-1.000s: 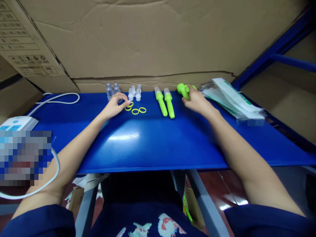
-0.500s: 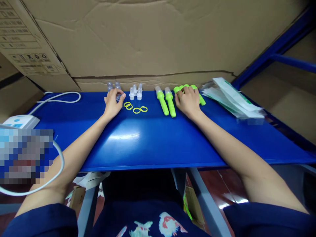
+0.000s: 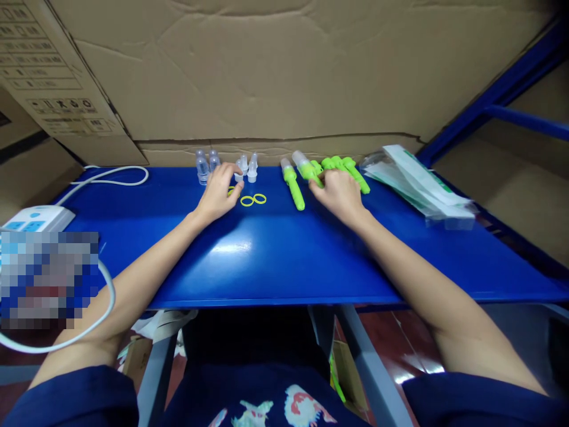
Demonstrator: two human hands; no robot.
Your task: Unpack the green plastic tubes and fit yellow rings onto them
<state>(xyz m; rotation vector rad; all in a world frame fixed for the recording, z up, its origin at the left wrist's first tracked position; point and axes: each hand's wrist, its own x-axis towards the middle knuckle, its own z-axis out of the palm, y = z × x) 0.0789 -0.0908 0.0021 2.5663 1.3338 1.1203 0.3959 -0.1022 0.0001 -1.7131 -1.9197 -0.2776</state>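
Note:
My right hand (image 3: 340, 193) is closed around the lower part of a bright green stick with a clear cap (image 3: 303, 163), tilting it up to the left. Beside it, a second green capped stick (image 3: 293, 188) lies on the blue table. Several other green pieces (image 3: 351, 172) lie behind and to the right of that hand. My left hand (image 3: 220, 193) hovers with thumb and fingers apart, close to small white translucent nozzles (image 3: 252, 169). Yellow-green rings (image 3: 247, 201) lie just right of it, one partly hidden by the fingers. Behind its wrist side stand clear plastic bottle-shaped pieces (image 3: 202, 169).
Clear plastic bags with a white and green strip (image 3: 418, 181) lie at the right. A white power strip (image 3: 42, 219) and cable (image 3: 120, 178) are on the left. Cardboard (image 3: 284, 77) walls the back of the blue table (image 3: 275, 261); a blue metal frame (image 3: 493, 89) rises at the right.
My left hand has moved right, from the clear bottle-shaped pieces to the nozzles. My right hand has shifted from the green pieces onto a capped stick, now tilted and raised.

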